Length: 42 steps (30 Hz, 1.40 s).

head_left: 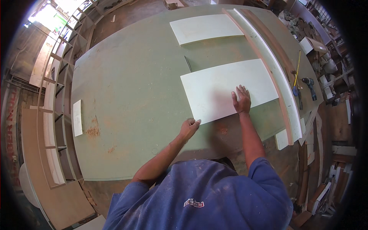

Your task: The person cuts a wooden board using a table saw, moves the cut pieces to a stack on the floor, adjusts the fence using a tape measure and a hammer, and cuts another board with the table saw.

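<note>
A white rectangular board (218,90) lies flat on the large green worktable (130,96), in front of me and a little to the right. My right hand (242,100) rests on its surface, fingers stretched out and slightly spread. At the board's near left corner, my left hand (190,127) has its fingers curled and grips the edge. A second white board (207,28) lies farther back. Along the right side of both boards runs a long white strip with brown edges (274,50). A thin dark rod (188,64) lies beyond the near board's far left corner.
A drill (309,88) and a yellow tape measure (297,69) lie at the right edge. A small white piece (78,118) sits at the left edge near sawdust (93,131). Wooden frames (57,96) stand left of the table; offcuts (329,184) are piled on the right.
</note>
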Each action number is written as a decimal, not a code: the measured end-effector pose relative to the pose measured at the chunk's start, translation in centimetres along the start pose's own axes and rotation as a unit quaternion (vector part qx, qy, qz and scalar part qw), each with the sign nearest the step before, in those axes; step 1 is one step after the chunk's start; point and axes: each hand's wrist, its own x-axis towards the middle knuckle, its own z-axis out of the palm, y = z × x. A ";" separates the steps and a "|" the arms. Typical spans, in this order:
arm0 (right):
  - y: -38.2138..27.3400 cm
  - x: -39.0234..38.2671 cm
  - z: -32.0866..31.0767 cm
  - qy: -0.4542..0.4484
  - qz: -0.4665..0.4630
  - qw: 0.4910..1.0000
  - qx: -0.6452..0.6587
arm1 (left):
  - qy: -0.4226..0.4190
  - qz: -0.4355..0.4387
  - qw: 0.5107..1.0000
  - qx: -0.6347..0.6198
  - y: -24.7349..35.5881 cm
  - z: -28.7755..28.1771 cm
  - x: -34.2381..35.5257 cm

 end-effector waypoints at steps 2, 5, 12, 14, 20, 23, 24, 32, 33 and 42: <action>-0.1 0.4 0.1 -0.003 -0.002 1.000 -0.003 | 0.036 0.041 0.998 -0.023 -0.1 0.1 0.3; 0.0 0.5 0.3 -0.003 0.002 1.000 0.006 | 0.043 0.031 0.998 -0.026 0.1 0.1 0.6; 0.2 1.6 0.9 0.003 0.000 1.000 0.006 | 0.009 -0.028 1.000 -0.002 2.0 -0.8 1.1; 0.0 2.2 1.4 0.005 -0.002 1.000 0.010 | 0.027 -0.016 0.999 -0.013 1.8 -1.1 1.6; 0.1 3.9 2.6 0.012 -0.008 1.000 0.023 | 0.023 -0.024 0.999 -0.005 3.1 -2.1 3.0; 0.1 4.8 3.2 0.012 -0.008 1.000 0.028 | 0.069 0.012 0.997 -0.020 3.6 -1.9 3.6; 0.1 5.1 3.5 0.013 -0.010 1.000 0.025 | 0.069 0.010 0.997 -0.019 3.8 -2.1 4.0; 0.1 8.1 5.6 0.007 -0.013 1.000 0.012 | 0.030 -0.034 0.999 0.023 4.6 -4.5 7.1; 0.0 8.4 5.9 0.010 -0.012 1.000 0.016 | 0.031 -0.037 0.999 0.024 4.7 -4.8 7.4; 0.2 11.0 7.9 0.019 -0.008 1.000 0.019 | 0.042 -0.050 0.998 0.024 6.5 -6.1 9.8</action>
